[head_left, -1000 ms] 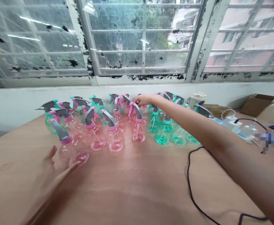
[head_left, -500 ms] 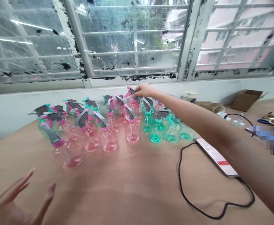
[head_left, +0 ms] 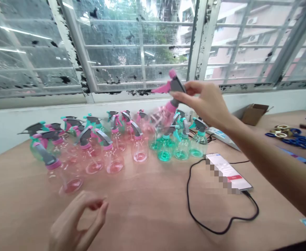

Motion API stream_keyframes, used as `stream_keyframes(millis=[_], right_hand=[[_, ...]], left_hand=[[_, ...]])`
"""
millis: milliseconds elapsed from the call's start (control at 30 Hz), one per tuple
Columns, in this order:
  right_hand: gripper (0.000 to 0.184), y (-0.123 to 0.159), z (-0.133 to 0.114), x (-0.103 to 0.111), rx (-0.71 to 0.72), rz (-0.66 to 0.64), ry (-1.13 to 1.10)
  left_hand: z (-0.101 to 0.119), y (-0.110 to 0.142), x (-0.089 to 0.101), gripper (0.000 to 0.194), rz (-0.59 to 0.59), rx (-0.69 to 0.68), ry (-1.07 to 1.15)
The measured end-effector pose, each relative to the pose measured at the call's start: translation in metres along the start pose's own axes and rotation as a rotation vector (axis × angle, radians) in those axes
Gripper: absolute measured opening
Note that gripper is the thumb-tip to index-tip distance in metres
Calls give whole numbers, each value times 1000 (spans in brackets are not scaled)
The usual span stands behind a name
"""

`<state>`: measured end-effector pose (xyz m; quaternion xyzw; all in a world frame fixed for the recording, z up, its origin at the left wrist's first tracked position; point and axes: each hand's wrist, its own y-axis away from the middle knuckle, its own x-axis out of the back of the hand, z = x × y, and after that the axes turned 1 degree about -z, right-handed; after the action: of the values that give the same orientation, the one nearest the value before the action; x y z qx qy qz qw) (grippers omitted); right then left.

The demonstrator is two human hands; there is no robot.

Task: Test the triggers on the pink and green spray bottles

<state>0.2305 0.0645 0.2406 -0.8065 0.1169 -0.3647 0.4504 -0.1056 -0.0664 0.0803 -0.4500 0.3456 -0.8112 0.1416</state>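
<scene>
My right hand (head_left: 203, 99) grips a pink spray bottle (head_left: 170, 103) by its grey and pink trigger head, holding it tilted above the other bottles. Motion smears its clear pink body. Low on the left, my left hand (head_left: 81, 223) is over the table with nothing in it, fingers loosely curled and a gap inside the curl. Beyond it stands the nearest pink spray bottle (head_left: 70, 184), apart from the hand. Several more pink spray bottles (head_left: 114, 164) fill the left and middle of the group. Green spray bottles (head_left: 165, 153) stand mostly to the right, some partly hidden.
A phone (head_left: 228, 172) with a black cable (head_left: 188, 195) lies right of the bottles, below my right forearm. Farther right are a cardboard box (head_left: 253, 114), tape rolls (head_left: 281, 130) and blue-handled scissors (head_left: 298, 141). A white wall and barred windows border the table's back.
My right hand has lifted the pink spray bottle out of the back of the group, up and to the right. My left hand has moved right and its fingers have curled in. The view has shifted right.
</scene>
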Motion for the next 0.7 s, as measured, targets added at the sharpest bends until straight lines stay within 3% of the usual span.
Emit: stream_keyframes(millis=[67,167,233,400,700], right_hand=[[32,34,-4,9,-2,-112,5],[33,74,1,0,93,-331,61],[36,90,9,-10,95,-381,80],[44,102,23,-21,-5,-373,-8],[43,112,19,-42,-114,-222,30]], left_hand=[[21,-27,-12,13,-25,-30,49],[48,-61,-44,49,-153,-4,174],[61,-75,-70,71,-258,-15,228],[75,-84,-119,91,-413,-31,286],[82,-82,-150,106,-386,-37,165]])
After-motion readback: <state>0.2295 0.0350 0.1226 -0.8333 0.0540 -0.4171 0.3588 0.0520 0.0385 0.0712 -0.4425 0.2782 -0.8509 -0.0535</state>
